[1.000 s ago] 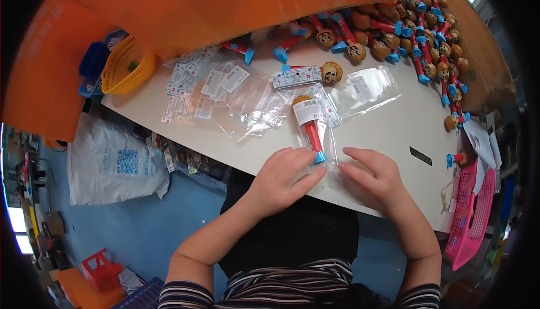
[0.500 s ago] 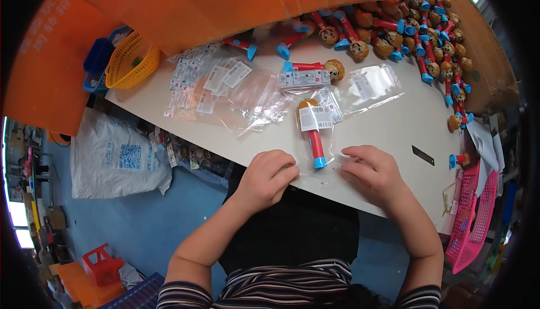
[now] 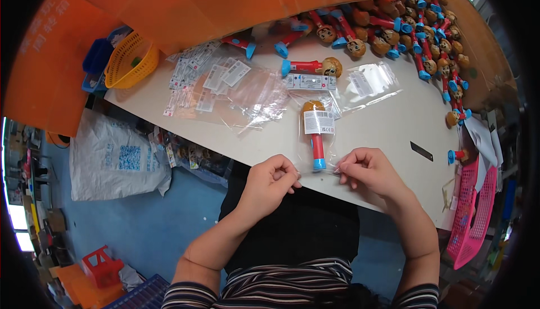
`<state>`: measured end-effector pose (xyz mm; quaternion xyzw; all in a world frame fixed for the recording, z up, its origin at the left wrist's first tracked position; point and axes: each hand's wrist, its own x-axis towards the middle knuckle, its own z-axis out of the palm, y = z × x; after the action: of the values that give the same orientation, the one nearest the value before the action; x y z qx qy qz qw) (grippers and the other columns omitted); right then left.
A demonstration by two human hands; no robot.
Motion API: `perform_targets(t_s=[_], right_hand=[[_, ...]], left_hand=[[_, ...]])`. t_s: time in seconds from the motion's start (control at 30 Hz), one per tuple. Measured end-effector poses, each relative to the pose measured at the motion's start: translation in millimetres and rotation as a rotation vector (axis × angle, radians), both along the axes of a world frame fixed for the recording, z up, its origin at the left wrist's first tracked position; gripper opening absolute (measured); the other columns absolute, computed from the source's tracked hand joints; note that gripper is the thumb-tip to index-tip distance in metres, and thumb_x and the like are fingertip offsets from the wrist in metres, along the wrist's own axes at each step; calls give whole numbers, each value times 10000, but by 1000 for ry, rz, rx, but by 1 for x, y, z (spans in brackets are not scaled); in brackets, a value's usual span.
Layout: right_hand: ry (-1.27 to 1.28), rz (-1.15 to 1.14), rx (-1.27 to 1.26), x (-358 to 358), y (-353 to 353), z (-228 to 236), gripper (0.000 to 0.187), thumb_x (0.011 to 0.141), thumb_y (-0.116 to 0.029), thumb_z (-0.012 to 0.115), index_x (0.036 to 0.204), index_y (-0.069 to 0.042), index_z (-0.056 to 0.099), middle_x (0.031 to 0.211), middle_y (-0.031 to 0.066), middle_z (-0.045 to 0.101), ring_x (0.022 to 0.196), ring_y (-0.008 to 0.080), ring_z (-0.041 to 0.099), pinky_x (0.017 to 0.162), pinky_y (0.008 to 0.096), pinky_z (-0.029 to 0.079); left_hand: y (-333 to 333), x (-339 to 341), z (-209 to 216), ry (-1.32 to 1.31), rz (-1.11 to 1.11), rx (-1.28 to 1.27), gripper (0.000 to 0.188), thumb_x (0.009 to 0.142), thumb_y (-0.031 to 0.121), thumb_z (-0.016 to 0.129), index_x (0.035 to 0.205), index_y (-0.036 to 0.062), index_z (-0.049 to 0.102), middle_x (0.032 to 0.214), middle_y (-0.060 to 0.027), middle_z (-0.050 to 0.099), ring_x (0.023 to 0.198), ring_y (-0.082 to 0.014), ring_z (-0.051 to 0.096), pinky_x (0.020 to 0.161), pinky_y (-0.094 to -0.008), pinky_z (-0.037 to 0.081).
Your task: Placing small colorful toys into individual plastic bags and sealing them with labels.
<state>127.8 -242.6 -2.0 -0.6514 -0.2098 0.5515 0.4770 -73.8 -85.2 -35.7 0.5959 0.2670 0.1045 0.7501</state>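
A clear plastic bag lies at the front edge of the table, its lower end toward me. Inside is a toy with a brown rounded head, a red tubular body and a blue base; a white label covers part of it. My left hand pinches the bag's lower left corner between thumb and fingers. At the lower right corner, my right hand is closed in a pinch on the film. Just beyond the bag, an unbagged toy lies sideways above a printed paper strip.
Many similar toys are heaped at the back right. Flat clear bags and printed slips lie to the left, near a yellow basket. An orange panel overhangs the back. A dark blade and pink basket are rightward.
Both hands have closed from looser poses into pinches at the bag's lower corners. The bagged toy lies straighter, and the toy and paper strip behind it have shifted slightly.
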Motion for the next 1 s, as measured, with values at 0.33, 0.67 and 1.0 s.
perform_targets(t_s=[0.33, 0.67, 1.0], right_hand=[[-34, -55, 8, -2, -7, -2, 133, 911, -80, 656, 884, 50, 641, 759, 79, 660, 650, 97, 614, 609, 223, 507], [-49, -130, 49, -4, -13, 3, 114, 886, -50, 678, 828, 29, 619, 750, 78, 654, 647, 105, 626, 609, 229, 525], [-19, -161, 52, -10, -8, 12, 392, 868, -37, 705, 1211, 9, 518, 880, 83, 678, 747, 119, 654, 657, 241, 536]], left_hand=[[1, 5, 1, 70, -19, 58, 105, 903, 44, 667, 918, -21, 585, 856, -64, 654, 739, -91, 653, 660, -209, 524], [-4, 20, -3, 18, 59, 162, 130, 892, -2, 685, 989, -24, 603, 895, -67, 658, 727, -82, 625, 681, -215, 529], [0, 40, 15, -9, 109, 273, 710, 817, 121, 800, 1351, -47, 365, 864, -94, 647, 749, -127, 638, 696, -240, 522]])
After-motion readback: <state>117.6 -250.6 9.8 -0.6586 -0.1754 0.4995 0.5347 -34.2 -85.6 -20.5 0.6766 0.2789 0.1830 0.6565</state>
